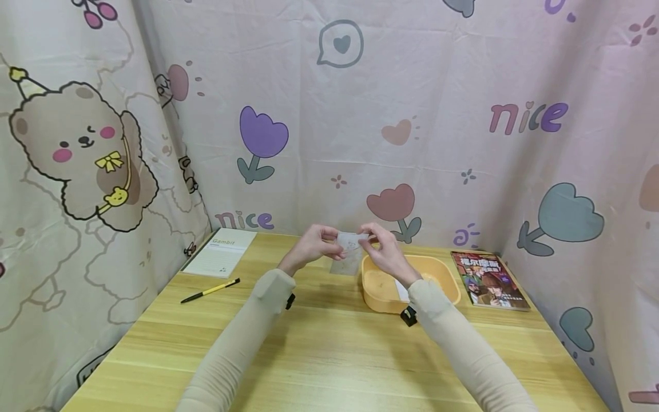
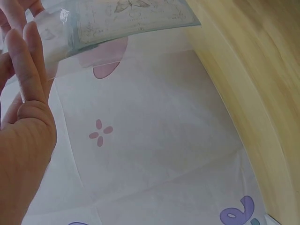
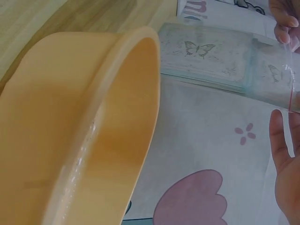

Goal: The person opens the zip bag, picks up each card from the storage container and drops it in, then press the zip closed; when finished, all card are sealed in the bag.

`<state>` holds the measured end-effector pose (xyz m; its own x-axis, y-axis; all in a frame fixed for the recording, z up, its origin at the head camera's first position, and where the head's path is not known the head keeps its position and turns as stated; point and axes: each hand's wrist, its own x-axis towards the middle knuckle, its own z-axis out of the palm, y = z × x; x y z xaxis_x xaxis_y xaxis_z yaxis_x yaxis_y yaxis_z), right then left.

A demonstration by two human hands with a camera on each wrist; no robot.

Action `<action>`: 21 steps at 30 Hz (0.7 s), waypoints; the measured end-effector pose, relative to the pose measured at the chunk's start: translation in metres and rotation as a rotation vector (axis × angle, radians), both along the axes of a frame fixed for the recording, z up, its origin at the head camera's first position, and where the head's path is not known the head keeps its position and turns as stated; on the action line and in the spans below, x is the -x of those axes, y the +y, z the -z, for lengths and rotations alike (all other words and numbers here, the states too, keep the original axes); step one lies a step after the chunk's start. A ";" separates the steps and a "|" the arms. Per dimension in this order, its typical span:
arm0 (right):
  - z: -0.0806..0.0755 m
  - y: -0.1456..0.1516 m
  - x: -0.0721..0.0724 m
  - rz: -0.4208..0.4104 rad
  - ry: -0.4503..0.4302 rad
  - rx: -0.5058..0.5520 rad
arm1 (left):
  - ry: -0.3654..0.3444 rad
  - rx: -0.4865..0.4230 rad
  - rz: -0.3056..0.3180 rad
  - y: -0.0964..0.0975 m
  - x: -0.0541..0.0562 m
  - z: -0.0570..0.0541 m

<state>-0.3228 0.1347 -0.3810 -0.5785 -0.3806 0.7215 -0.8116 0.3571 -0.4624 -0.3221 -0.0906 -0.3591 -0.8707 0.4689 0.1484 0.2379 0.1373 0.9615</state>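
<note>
Both hands hold up a clear zip bag [image 1: 346, 264] by its top edge, just left of the yellow basin [image 1: 383, 302]. My left hand [image 1: 320, 246] pinches its left side between thumb and fingers. On the other side, my right hand [image 1: 383, 252] pinches near the top corner, its forearm passing over the basin. Butterfly-printed paper [image 3: 201, 51] shows through the plastic in the right wrist view, with a red line along the bag's mouth. The left wrist view shows the bag's lower end hanging away from the fingers.
A white slip [image 1: 403, 290] lies inside the basin. To its right is a comic-style magazine [image 1: 489, 280]. A "Gambit" notepad [image 1: 221, 254] and a yellow-and-black pen [image 1: 210, 290] lie at the left of the wooden table [image 1: 329, 355]. A patterned curtain [image 1: 329, 131] hangs behind.
</note>
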 end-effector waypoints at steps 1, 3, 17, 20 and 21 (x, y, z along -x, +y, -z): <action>0.001 0.000 0.000 -0.003 -0.002 0.001 | -0.001 0.000 0.001 0.000 0.000 0.000; 0.002 0.001 0.001 -0.015 0.000 0.009 | -0.004 -0.001 -0.003 0.000 0.000 0.000; 0.009 0.007 0.000 0.034 -0.038 -0.016 | -0.018 0.015 -0.020 -0.001 0.000 0.000; 0.010 0.008 0.000 0.031 -0.074 -0.015 | -0.014 0.012 -0.016 -0.002 0.000 0.001; 0.010 0.008 0.000 0.030 -0.089 -0.014 | -0.013 0.011 -0.014 -0.003 0.000 0.001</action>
<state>-0.3224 0.1427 -0.3905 -0.6516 -0.3718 0.6612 -0.7561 0.3881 -0.5270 -0.3225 -0.0931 -0.3599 -0.8787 0.4586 0.1325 0.2238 0.1506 0.9629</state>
